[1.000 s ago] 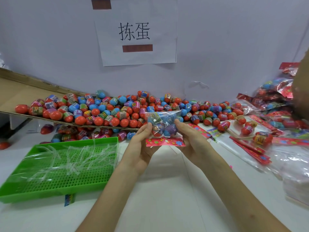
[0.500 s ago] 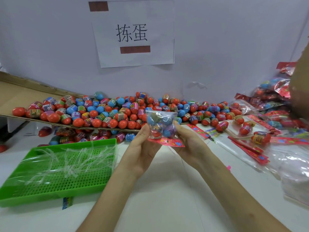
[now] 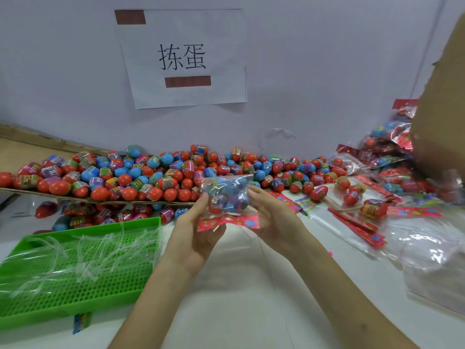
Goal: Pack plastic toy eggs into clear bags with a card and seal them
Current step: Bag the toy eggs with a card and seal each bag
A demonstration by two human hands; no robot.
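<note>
**Near field.** The left hand and right hand are each pinching one side of the bag, thumb in front and fingers curling behind. The bag is hanging between them above the table. Its card is forming the near edge and lying across the left fingers.

**Change.** Over the last second the bag is staying where it was. The hands are closing in slightly and the card is creasing at mid-length. This suggests that filling is finished and the mouth is being readied for sealing.

**Containers.**
- The bag is holding several eggs, with blue and purple ones showing.
- Left of the left hand, a tray is holding clear strips.
- Beyond the hands, loose eggs are lying heaped on cardboard, with some lying under its edge.
- Right of the right hand, empty bags with red cards are lying flat.
- Farther right, packed bags are piling up.
</note>
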